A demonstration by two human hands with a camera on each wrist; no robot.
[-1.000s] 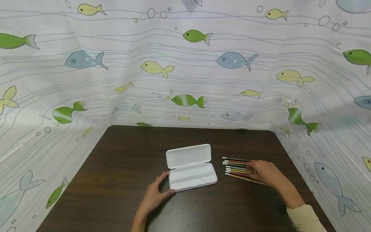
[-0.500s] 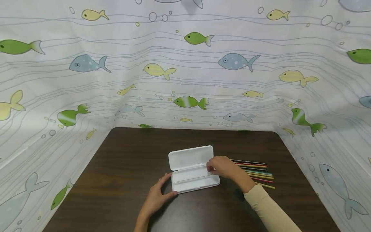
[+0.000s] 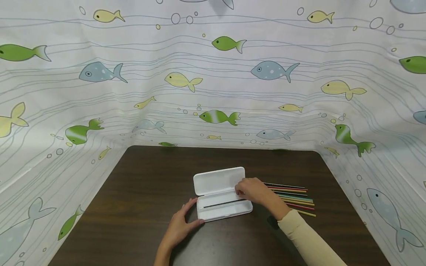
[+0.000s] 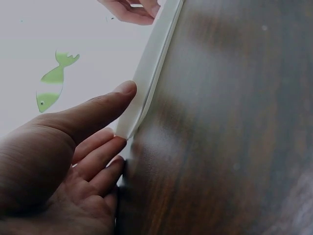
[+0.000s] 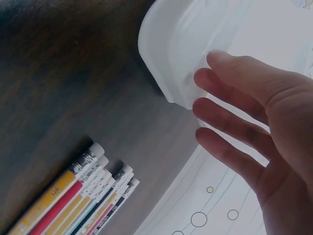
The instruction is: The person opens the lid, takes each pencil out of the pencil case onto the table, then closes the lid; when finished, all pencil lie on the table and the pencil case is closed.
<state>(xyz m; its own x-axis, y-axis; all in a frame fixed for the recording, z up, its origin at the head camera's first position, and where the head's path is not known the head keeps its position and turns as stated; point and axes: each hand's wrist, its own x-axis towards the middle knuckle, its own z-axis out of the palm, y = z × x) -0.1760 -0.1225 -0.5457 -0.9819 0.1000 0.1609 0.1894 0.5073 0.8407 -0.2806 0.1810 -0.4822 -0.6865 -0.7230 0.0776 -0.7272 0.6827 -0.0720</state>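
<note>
A white pencil case (image 3: 224, 213) lies with its lid (image 3: 217, 181) raised. Inside it, a thin dark pencil (image 3: 221, 204) runs lengthwise. My left hand (image 3: 178, 225) holds the case's left end, thumb at the front and fingers round the corner; the left wrist view shows the thumb against the case's side (image 4: 146, 73). Over the right end of the case is my right hand (image 3: 254, 190). In the right wrist view its fingers (image 5: 230, 117) are loosely bent beside the case (image 5: 171, 44), with nothing visible between them.
Several pencils (image 3: 299, 200) lie side by side to the right of the case, partly hidden by the right forearm. Their eraser ends (image 5: 98, 149) point toward the case. The dark wooden table (image 3: 149, 177) is bordered by a fish-patterned sheet (image 3: 186, 99).
My right hand has moved left from the loose pencils to the case. A dark pencil now shows inside the case. The left hand stays at the case's left end.
</note>
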